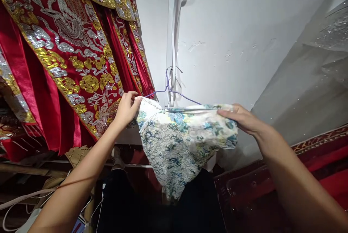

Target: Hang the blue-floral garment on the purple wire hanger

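Floral garment (179,146) on wire hanger (174,93); left hand (126,109) pinches its left edge, right hand (240,117) grips its right edge, near white wall (231,26).

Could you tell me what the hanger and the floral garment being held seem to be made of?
The hanger looks like thin wire with a purple coating, judging by its slim bent hook. The floral garment seems a woven brocade, perhaps silk or satin: it shows a slight sheen and raised blue-green pattern on cream.

Hanger (174,95) lower bar hidden under floral garment (179,142); hook's anchor on wall unclear, possibly nail.
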Demonstrator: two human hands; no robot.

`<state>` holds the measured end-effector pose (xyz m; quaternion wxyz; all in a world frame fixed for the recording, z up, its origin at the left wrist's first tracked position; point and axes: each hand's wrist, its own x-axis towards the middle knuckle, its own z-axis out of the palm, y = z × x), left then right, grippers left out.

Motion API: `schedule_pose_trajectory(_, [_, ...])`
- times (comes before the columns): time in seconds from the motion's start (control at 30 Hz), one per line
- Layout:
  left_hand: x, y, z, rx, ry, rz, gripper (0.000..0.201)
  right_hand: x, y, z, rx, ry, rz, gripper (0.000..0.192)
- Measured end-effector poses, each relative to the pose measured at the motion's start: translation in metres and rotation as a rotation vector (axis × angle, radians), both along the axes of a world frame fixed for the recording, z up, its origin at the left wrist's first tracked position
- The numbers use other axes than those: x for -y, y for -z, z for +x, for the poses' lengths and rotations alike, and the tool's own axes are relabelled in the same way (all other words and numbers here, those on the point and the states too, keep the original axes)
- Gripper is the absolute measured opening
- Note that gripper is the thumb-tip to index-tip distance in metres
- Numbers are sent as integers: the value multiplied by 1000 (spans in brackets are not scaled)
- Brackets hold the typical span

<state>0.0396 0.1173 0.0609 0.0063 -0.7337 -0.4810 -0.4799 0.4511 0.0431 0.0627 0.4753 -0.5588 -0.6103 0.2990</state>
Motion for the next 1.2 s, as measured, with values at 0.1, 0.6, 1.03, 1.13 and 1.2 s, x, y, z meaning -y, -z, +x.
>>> schedule_pose_trajectory(0.1, [1, -4, 15, 46, 65, -59, 31, -6, -4, -35, -444, -199, -242, 46])
schedule_pose_trajectory(0.6, [11, -12, 26, -134, 121, -17, 24, 2, 29, -32, -1053, -113, 15, 21])
schedule_pose_trajectory(1.03, [22, 15, 45, 300, 536, -172, 42, 61, 18, -113, 289, -764, 54, 43])
schedule_pose_trajectory(1.13, [56, 11, 65, 235, 779, -189, 40, 48, 53, -127, 504, -383, 407, 88])
schedule_pose_trajectory(1.2, [80, 4, 79, 230, 921, -219, 42, 37, 75, -136, 603, -226, 563, 114])
